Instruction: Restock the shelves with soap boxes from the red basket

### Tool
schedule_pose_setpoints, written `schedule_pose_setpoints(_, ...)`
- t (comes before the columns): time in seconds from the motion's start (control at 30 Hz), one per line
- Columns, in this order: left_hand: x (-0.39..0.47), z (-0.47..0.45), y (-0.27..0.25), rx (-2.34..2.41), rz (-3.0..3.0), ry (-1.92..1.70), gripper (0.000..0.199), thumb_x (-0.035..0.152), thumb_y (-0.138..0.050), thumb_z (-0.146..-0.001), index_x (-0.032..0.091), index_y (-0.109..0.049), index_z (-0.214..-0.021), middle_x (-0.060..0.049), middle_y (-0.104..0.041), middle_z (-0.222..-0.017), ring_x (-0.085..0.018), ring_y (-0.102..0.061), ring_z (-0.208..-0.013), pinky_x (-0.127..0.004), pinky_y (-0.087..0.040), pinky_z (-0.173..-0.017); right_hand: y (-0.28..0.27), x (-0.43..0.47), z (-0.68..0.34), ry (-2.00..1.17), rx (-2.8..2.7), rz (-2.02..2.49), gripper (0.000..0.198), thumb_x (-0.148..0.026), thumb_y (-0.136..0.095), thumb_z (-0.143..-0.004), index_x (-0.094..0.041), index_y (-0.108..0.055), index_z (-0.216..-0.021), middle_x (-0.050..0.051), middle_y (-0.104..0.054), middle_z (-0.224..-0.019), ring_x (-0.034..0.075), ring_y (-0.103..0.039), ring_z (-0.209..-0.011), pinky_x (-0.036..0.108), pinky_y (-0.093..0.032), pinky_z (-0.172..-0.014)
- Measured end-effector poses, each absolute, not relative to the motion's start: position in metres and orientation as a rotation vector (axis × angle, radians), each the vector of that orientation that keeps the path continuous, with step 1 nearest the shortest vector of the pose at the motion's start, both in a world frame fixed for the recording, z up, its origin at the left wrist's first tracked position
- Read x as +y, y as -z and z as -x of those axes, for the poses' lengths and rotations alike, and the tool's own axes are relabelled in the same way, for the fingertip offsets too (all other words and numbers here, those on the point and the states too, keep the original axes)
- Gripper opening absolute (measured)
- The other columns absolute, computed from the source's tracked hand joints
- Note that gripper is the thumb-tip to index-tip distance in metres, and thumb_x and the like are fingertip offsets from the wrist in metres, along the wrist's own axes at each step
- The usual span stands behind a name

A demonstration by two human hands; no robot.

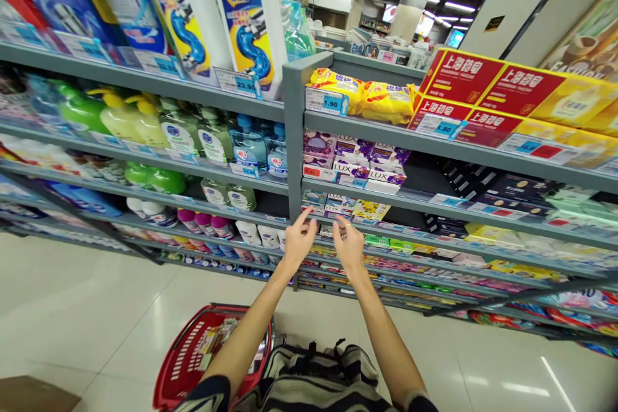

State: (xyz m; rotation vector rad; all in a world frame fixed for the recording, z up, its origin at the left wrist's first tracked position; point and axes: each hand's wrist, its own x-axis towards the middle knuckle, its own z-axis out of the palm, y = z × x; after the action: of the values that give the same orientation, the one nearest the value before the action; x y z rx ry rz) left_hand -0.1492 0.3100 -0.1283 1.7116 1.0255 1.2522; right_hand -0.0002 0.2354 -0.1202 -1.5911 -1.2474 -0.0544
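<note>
Both my hands reach out side by side towards a shelf of boxed soaps, with a gap between them. My left hand (300,239) is in front of the shelf edge by a teal soap box (315,198), thumb and fingers apart, nothing in it. Slightly to its right, my right hand (348,243) has its fingers curved and spread, also without anything in them. Nearest to it are a white LUX soap box (340,205) and a yellow soap box (371,209). Whether any fingertip touches the shelf edge, I cannot tell.
A red shopping basket (176,360) with packaged goods stands on the floor at my left. A grey shelf post (293,135) divides bottled cleaners from soaps. Purple LUX boxes (386,174) and red soap boxes (456,80) sit higher. A brown cardboard piece (38,394) lies lower left.
</note>
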Motion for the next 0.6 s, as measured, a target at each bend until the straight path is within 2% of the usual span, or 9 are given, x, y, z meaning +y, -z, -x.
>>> schedule_pose_setpoints(0.1, 0.320, 0.139, 0.120, 1.104, -2.234, -1.024, 0.060, 0.034, -0.056, -0.101, 0.018, -0.047, -0.159, 0.003, -0.068, -0.059, -0.013, -0.060, -0.053, -0.023, -0.041, -0.063, 0.121, 0.251, 0.016, -0.053, -1.274, 1.626, 0.038, -0.040, -0.052, -0.103, -0.020, -0.069, -0.131, 0.004, -0.079, -0.085, 0.017, -0.070, -0.066, 0.027, -0.054, -0.066)
schedule_pose_setpoints(0.2, 0.331, 0.135, 0.116, 1.191, -2.461, -0.834, 0.066, 0.035, -0.052, -0.104, 0.019, -0.035, -0.165, -0.001, -0.075, -0.068, -0.018, -0.070, -0.063, -0.024, -0.042, -0.065, 0.120, 0.251, 0.016, -0.086, -1.257, 1.686, 0.043, -0.042, -0.047, -0.105, -0.021, -0.066, -0.137, 0.005, -0.079, -0.084, 0.018, -0.070, -0.068, 0.028, -0.054, -0.067)
schedule_pose_setpoints(0.37, 0.335, 0.133, 0.120, 1.182, -2.484, -0.784, 0.073, 0.035, -0.053, -0.103, 0.020, -0.025, -0.168, 0.001, -0.076, -0.069, -0.018, -0.072, -0.063, -0.024, -0.044, -0.066, 0.115, 0.246, 0.006, -0.028, -1.259, 1.725, 0.053, -0.043, -0.043, -0.105, -0.018, -0.055, -0.150, 0.003, -0.077, -0.083, 0.017, -0.066, -0.063, 0.026, -0.050, -0.066)
schedule_pose_setpoints(0.47, 0.331, 0.132, 0.127, 1.103, -2.374, -0.956, 0.067, 0.034, -0.055, -0.100, 0.021, -0.039, -0.163, 0.002, -0.073, -0.066, -0.016, -0.067, -0.059, -0.023, -0.043, -0.067, 0.113, 0.242, 0.005, -0.028, -1.215, 1.695, 0.053, -0.043, -0.043, -0.106, -0.017, -0.053, -0.151, 0.003, -0.077, -0.084, 0.016, -0.065, -0.062, 0.026, -0.050, -0.065)
schedule_pose_setpoints(0.53, 0.326, 0.135, 0.133, 1.039, -2.183, -1.134, 0.057, 0.035, -0.058, -0.097, 0.021, -0.056, -0.152, 0.003, -0.069, -0.063, -0.015, -0.062, -0.056, -0.023, -0.043, -0.067, 0.116, 0.238, 0.005, -0.035, -1.185, 1.684, 0.053, -0.043, -0.043, -0.106, -0.016, -0.053, -0.152, 0.003, -0.076, -0.084, 0.016, -0.065, -0.062, 0.026, -0.050, -0.065)
schedule_pose_setpoints(0.6, 0.322, 0.141, 0.138, 1.005, -1.972, -1.249, 0.048, 0.035, -0.062, -0.093, 0.020, -0.067, -0.139, 0.003, -0.064, -0.058, -0.014, -0.057, -0.054, -0.024, -0.043, -0.067, 0.119, 0.233, 0.002, -0.027, -1.158, 1.678, 0.053, -0.043, -0.043, -0.106, -0.016, -0.054, -0.151, 0.004, -0.076, -0.083, 0.016, -0.066, -0.063, 0.026, -0.051, -0.065)
